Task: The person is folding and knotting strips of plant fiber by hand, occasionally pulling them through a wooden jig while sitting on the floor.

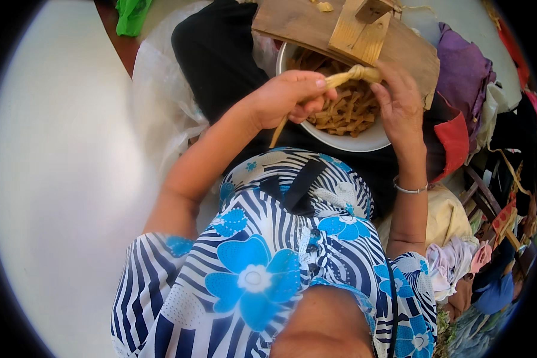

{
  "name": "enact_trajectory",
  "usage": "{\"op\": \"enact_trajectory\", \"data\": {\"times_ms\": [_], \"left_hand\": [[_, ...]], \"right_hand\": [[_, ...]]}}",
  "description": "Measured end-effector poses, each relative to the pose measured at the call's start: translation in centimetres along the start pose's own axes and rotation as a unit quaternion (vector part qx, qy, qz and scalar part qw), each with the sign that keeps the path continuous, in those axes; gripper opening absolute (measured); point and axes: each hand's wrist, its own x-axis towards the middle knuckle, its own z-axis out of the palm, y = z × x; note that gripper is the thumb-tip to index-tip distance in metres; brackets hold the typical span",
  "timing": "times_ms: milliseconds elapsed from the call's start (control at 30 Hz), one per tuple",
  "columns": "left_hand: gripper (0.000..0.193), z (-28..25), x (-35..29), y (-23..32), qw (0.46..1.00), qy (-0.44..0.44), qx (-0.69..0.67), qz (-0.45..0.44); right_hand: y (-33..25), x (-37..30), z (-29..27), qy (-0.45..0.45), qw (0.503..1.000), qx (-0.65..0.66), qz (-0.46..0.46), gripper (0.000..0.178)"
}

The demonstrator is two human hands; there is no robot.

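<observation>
A pale tan, fibrous strip (340,78) stretches between my two hands, with a knot-like twist near its right part. My left hand (295,95) is closed around it, thumb on top, and a thin tail hangs down below that hand. At the other end my right hand (401,98) pinches the strip with its fingers, thumb slightly lower. Both hands are above a white-rimmed bowl (340,142). It holds many short brown pieces (349,110), whose material I cannot tell. The left hand covers part of the bowl's near-left rim.
Across the bowl's far side lies a wooden board (298,24) with a lighter wooden block (359,36) on it. Purple cloth (464,71) and a red cloth (451,143) lie to the right. Clear plastic sheeting (161,101) is at left, beside a pale surface (59,179).
</observation>
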Motion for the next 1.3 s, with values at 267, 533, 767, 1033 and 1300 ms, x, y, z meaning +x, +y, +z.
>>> {"op": "enact_trajectory", "data": {"times_ms": [267,533,767,1033,1300], "left_hand": [[0.024,-0.3,2.1,-1.8,0.964,0.022,-0.264,0.015],[0.019,0.0,1.9,-2.3,0.983,0.117,0.100,0.101],[0.006,2.1,0.9,-1.7,0.664,0.216,0.647,0.307],[0.008,3.2,2.3,-1.7,0.729,0.263,0.558,0.298],[0.011,2.3,3.7,-1.6,0.596,0.257,0.635,0.420]], "right_hand": [[-7.2,-3.8,3.5,-0.145,0.963,0.131,-0.188,0.037],[-6.9,-3.3,4.0,-0.026,0.971,0.238,-0.010,0.018],[-4.7,-2.5,3.3,0.016,0.995,0.083,-0.053,0.017],[-3.9,-2.2,5.2,0.126,0.794,0.511,0.305,0.011],[-1.9,-3.2,6.3,0.077,0.856,0.449,0.246,0.016]]}}
